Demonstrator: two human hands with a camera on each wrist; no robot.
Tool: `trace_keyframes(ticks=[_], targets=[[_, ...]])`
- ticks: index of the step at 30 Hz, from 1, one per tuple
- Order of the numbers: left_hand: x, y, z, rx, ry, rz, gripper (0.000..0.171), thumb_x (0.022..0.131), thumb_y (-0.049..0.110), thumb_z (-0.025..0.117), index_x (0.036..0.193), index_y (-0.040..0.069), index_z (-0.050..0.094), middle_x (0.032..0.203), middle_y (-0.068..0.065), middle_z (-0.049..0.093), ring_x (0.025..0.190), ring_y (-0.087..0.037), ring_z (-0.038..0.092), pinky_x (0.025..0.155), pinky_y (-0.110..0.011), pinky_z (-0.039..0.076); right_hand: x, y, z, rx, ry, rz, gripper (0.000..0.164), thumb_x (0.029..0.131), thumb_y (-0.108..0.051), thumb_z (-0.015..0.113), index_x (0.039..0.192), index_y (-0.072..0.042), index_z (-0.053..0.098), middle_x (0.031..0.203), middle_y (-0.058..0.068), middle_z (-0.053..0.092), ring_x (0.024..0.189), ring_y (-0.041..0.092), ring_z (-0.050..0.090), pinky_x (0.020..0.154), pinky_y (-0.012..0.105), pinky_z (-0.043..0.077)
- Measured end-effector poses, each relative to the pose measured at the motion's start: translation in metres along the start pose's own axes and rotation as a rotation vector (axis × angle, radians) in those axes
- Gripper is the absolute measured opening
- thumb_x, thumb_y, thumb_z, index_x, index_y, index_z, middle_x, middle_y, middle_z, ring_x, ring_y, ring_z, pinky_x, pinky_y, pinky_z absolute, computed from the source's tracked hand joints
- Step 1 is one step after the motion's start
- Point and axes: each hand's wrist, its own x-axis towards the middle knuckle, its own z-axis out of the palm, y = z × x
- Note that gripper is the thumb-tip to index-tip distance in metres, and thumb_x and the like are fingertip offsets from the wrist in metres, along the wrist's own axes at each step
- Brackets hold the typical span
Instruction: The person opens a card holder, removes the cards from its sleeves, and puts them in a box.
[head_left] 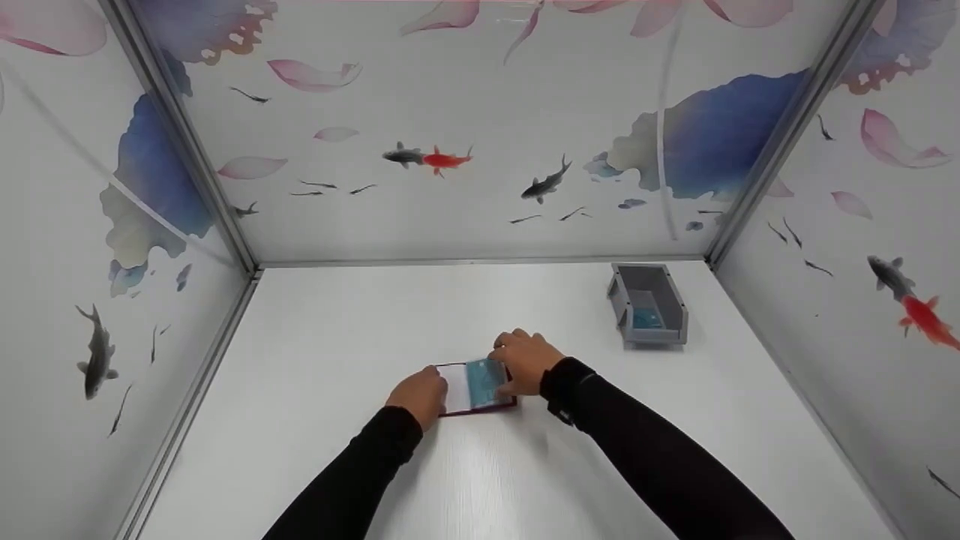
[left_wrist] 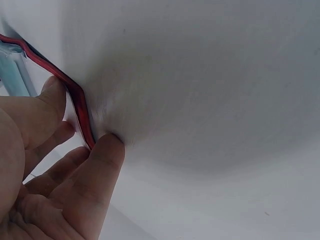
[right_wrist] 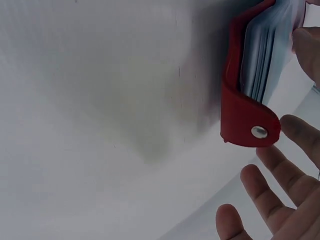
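A dark red card holder [head_left: 480, 410] lies spread on the white table, with a white page on its left and a blue card [head_left: 484, 381] under a clear sleeve on its right. My left hand [head_left: 421, 396] pinches the holder's left edge, thumb on the inner side of the red cover [left_wrist: 86, 120] and fingers at the outer side. Across the right side, my right hand [head_left: 531, 361] holds with thumb and index finger; its thumb [right_wrist: 307, 55] touches the stacked clear sleeves [right_wrist: 261, 65]. Several other right fingers spread past the red flap with a metal snap [right_wrist: 259, 132].
A grey plastic bin [head_left: 656, 336] stands at the back right of the table, a blue card-like piece [head_left: 646, 318] inside it. White panels printed with fish and petals [head_left: 450, 217] wall the table at the back and both sides, with metal framing [head_left: 202, 150] at the corners.
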Motion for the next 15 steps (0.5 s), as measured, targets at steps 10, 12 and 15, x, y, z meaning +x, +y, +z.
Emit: trace_keyframes(ticks=[10, 12, 15], targets=[[0.001, 0.0, 0.004, -0.014, 0.0, -0.016, 0.014, 0.091, 0.006, 0.094, 0.097, 0.0, 0.082, 0.108, -0.016, 0.078, 0.096, -0.03, 0.079, 0.094, -0.042, 0.068, 0.013, -0.003, 0.019, -0.076, -0.017, 0.089, 0.071, 0.087, -0.06, 0.096, 0.138, -0.013, 0.081, 0.144, 0.011, 0.074, 0.131, 0.034, 0.066, 0.106, 0.057, 0.061], [0.001, -0.001, 0.005, -0.012, 0.005, -0.011, 0.015, 0.091, 0.006, 0.094, 0.097, -0.001, 0.083, 0.109, -0.016, 0.078, 0.096, -0.03, 0.079, 0.093, -0.042, 0.068, 0.016, -0.004, 0.023, -0.073, -0.018, 0.1, 0.073, 0.087, -0.063, 0.095, 0.138, -0.013, 0.08, 0.144, 0.01, 0.073, 0.131, 0.033, 0.065, 0.105, 0.057, 0.061], [0.0, -0.002, 0.004, -0.016, 0.016, -0.004, 0.014, 0.09, 0.005, 0.095, 0.096, -0.001, 0.083, 0.107, -0.016, 0.078, 0.091, -0.028, 0.079, 0.09, -0.041, 0.069, 0.02, -0.005, 0.027, -0.047, -0.028, 0.116, 0.071, 0.087, -0.064, 0.095, 0.134, -0.013, 0.082, 0.143, 0.01, 0.072, 0.128, 0.033, 0.064, 0.103, 0.058, 0.059]])
